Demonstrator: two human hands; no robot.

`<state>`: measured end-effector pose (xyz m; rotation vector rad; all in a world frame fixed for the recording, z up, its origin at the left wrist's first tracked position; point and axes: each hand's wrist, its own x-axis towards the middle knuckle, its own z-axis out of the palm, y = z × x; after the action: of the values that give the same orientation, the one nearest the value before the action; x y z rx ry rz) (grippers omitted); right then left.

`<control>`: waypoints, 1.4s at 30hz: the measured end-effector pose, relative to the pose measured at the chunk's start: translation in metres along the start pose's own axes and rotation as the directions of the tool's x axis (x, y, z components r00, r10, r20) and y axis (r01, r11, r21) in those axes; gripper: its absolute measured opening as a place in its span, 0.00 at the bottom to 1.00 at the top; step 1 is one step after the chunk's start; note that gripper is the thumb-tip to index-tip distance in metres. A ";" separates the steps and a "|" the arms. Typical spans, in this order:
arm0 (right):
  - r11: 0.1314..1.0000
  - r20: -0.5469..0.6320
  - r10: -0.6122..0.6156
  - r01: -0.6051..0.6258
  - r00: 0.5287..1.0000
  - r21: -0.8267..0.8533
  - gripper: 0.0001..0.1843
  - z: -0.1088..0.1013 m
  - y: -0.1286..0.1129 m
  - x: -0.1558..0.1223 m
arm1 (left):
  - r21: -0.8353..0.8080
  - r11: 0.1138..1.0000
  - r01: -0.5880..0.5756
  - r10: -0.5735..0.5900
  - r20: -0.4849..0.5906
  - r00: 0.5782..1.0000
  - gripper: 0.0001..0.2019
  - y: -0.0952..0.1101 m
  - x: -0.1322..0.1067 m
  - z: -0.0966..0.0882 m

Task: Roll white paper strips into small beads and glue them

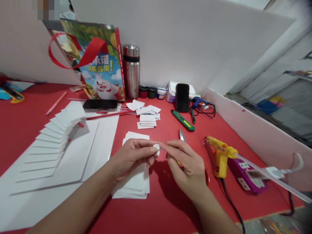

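Note:
My left hand [138, 152] pinches a small round white piece [156, 149] between thumb and fingers. The stretched index finger of my right hand [186, 162] meets the edge of that piece, and its other fingers are bent loosely. Partly hidden by my right hand is a pair of scissors [181, 135]; a blade pokes out beyond the hand and a red handle shows on its right. Whether the scissors rest on the table or against the palm, I cannot tell. Below my left hand lies a stack of white rectangular sheets [134, 185].
Fanned white strips [46, 146] stand on a white board [104, 152] at left. White offcuts [147, 120], a green cutter [182, 120] and a phone [99, 104] lie farther back. A yellow glue gun [220, 154], its cable and a purple box [248, 178] are at right.

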<state>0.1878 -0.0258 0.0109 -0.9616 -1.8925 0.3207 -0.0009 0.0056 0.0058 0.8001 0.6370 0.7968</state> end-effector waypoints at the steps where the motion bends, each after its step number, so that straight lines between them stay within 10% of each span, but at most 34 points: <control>1: 1.000 0.002 -0.003 0.003 1.000 -0.003 0.25 0.000 0.000 0.000 | 0.007 1.000 0.004 -0.004 -0.007 1.000 0.05 0.000 0.000 0.000; 20: 0.917 0.193 -0.179 0.234 0.965 -0.323 0.22 0.001 0.008 -0.005 | 0.231 0.973 -0.002 0.027 -0.106 0.994 0.12 -0.007 0.001 -0.004; 30: 0.967 0.079 0.202 -0.211 0.976 0.140 0.24 0.003 0.001 -0.001 | -0.047 0.999 0.025 -0.028 -0.073 0.997 0.08 -0.001 0.000 -0.002; 42: 0.986 0.062 0.107 -0.114 0.992 0.121 0.24 0.006 0.002 -0.002 | -0.102 0.995 0.008 -0.012 -0.045 0.999 0.21 0.003 -0.003 0.001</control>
<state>0.1843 -0.0246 0.0053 -0.9843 -1.8490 0.5301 -0.0026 0.0040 0.0090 0.6868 0.6354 0.8340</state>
